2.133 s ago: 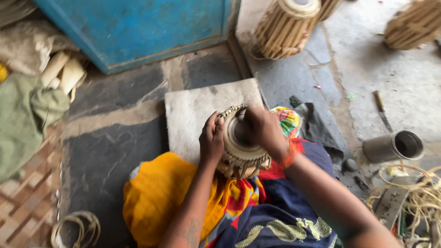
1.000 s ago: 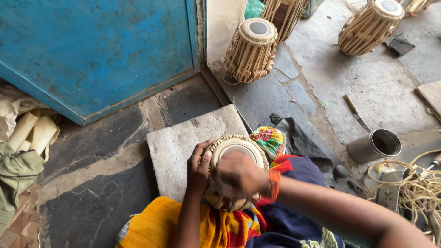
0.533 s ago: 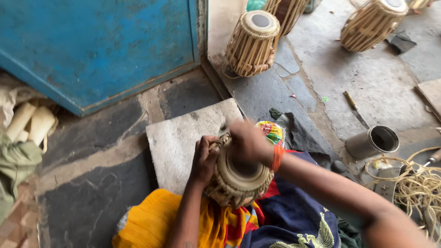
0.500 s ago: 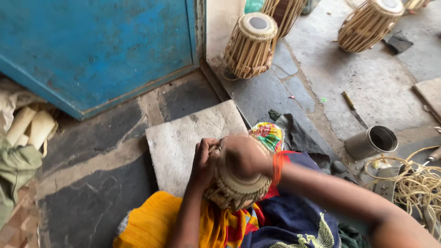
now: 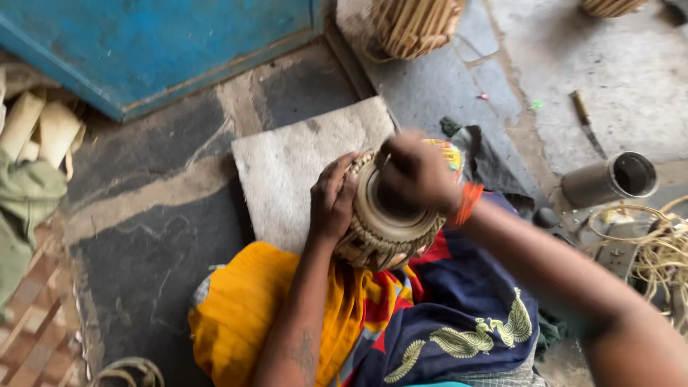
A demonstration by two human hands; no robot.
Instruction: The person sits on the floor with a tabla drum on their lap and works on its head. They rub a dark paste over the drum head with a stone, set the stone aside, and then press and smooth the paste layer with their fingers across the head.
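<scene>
A small hand drum (image 5: 380, 233) with a pale skin head and woven strap lacing rests on my lap, on yellow and dark blue cloth (image 5: 430, 315). My left hand (image 5: 331, 197) grips the drum's left rim and side. My right hand (image 5: 417, 174), blurred by motion, presses down on the drum head with closed fingers; I cannot see whether it holds anything. An orange band circles my right wrist.
A flat grey stone slab (image 5: 301, 161) lies just beyond the drum. A blue door (image 5: 158, 43) stands at the back. Another laced drum (image 5: 416, 25) sits at the top, a metal can (image 5: 609, 179) and coiled cord (image 5: 659, 251) at the right, pale cloth at the left.
The view has tilted down and closer. My right hand has kept moving over the drum head while my left hand stays on the rim.
</scene>
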